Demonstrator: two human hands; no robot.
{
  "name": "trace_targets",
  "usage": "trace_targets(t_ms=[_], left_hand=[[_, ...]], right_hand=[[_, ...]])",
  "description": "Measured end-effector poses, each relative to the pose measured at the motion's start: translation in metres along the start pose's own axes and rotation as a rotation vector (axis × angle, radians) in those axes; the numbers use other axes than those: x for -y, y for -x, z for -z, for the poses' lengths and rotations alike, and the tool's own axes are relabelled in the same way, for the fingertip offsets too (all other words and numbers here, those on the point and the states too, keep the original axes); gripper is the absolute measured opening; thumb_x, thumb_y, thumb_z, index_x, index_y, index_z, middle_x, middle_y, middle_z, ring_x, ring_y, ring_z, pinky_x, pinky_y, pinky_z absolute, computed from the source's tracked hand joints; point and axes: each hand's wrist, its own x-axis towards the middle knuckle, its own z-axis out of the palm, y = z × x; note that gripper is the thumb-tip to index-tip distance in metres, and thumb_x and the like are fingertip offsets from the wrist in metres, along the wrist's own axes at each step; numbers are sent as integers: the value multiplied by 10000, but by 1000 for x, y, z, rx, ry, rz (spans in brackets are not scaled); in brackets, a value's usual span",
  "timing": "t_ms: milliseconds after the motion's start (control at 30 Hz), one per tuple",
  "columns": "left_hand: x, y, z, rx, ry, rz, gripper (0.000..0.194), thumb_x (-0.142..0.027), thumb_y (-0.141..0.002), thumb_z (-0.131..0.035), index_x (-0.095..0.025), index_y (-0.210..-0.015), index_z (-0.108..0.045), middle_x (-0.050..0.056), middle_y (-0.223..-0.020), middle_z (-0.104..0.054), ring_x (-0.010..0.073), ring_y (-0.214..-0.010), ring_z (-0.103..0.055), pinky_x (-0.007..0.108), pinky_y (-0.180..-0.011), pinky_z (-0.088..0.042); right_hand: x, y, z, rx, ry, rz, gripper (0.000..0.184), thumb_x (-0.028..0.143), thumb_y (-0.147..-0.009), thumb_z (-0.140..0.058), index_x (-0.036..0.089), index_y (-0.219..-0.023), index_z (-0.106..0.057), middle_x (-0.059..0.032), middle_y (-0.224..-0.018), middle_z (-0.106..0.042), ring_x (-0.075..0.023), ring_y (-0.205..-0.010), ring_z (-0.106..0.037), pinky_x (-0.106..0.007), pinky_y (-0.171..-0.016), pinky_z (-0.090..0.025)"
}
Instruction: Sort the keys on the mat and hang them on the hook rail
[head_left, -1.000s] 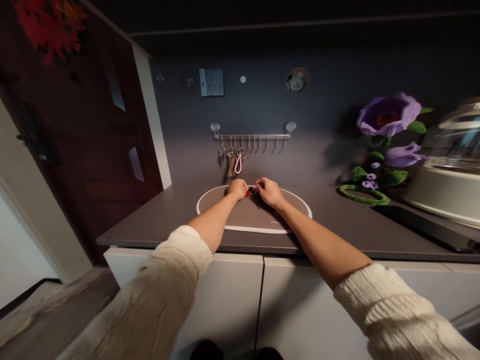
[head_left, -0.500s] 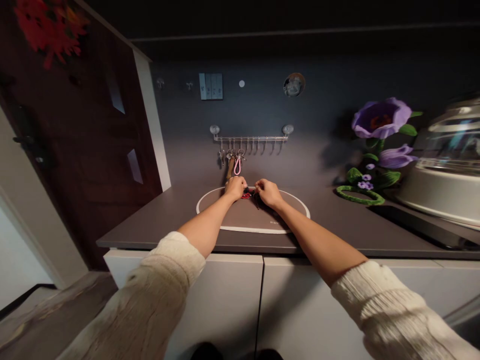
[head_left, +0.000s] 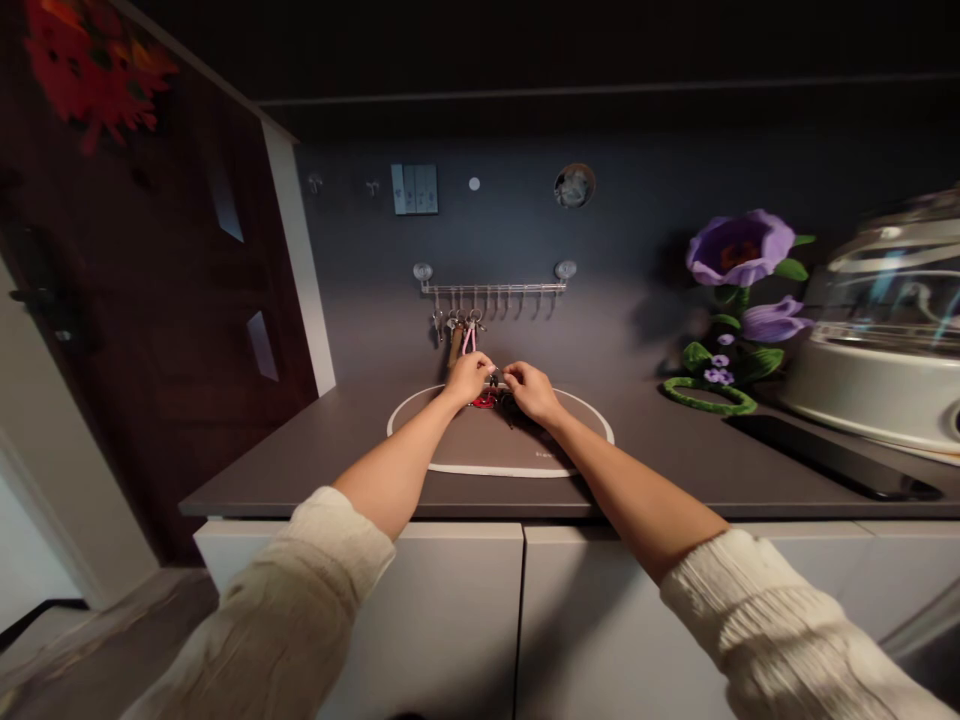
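My left hand (head_left: 469,380) is pinched closed above the back part of an oval brown mat (head_left: 480,445) with a white rim. My right hand (head_left: 531,390) faces it a short gap away, its thumb and forefinger pressed together. Between the fingertips shows a small dark piece with a thin shiny bit, too small to name. A red item (head_left: 484,400) lies on the mat just below my left hand. Dark strands or cords (head_left: 511,410) hang or lie under my right hand; their kind is unclear.
Behind my hands, a clear hook rail (head_left: 495,289) on the wall holds several keys with a pink loop (head_left: 469,340). To the right are purple fabric flowers (head_left: 742,250), a black phone-like slab (head_left: 832,458) and a white appliance (head_left: 870,390). A dark door (head_left: 172,330) stands left.
Both hands have risen slightly off the mat, and the fingertips have come closer together. More of the red item shows below my left hand. The view has tilted upward a little.
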Motion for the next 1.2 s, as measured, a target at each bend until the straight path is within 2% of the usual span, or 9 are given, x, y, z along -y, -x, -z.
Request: trace_targets(t_ms=[200,467,633,933,1100,1200], left_hand=[[-4,-1,-1,-24,235,62,70,-161,-734,-554,-116,-736,-607,46,-761,-646,111,-709,-570,227,-702,-432],[-6,-2,-3,-60,434,78,44,-133,-708,-567,-116,-684,-600,25,-673,-613,101,-632,-535,240,-681,-415],[-10,-1,-1,-63,481,100,43,-145,-699,-582,-115,-675,-601,15,-632,-596,97,-604,-514,239,-665,-407],[-20,2,2,-57,539,111,31,-137,-670,-593,-114,-655,-609,18,-625,-610,101,-609,-532,232,-661,-407],[-21,2,4,-144,472,76,131,-226,-710,-555,-120,-664,-616,26,-638,-616,114,-614,-537,230,-631,-402],[-17,-2,5,-227,392,131,176,-263,-728,-522,-126,-677,-622,35,-648,-623,123,-610,-541,233,-612,-396]], right_hand=[[2,-1,2,-47,-93,75,212,283,-794,-435,166,-824,-609,-49,-848,-628,-141,-794,-541,-267,-778,-394],[-6,-4,-3,-62,-349,8,234,374,-730,-498,154,-753,-573,-26,-748,-596,-128,-684,-514,-265,-689,-398],[-3,-5,-3,-47,-509,-38,244,391,-683,-548,152,-731,-555,-6,-710,-565,-112,-660,-489,-255,-680,-387],[2,-3,0,-39,-621,-51,286,432,-675,-551,155,-744,-535,17,-691,-507,-101,-655,-440,-245,-671,-356],[5,-10,2,-55,-623,-2,259,410,-665,-558,164,-729,-509,23,-687,-488,-99,-654,-426,-245,-671,-352],[7,-23,4,-85,-612,12,245,398,-659,-563,169,-711,-491,30,-668,-477,-93,-635,-418,-243,-659,-353]])
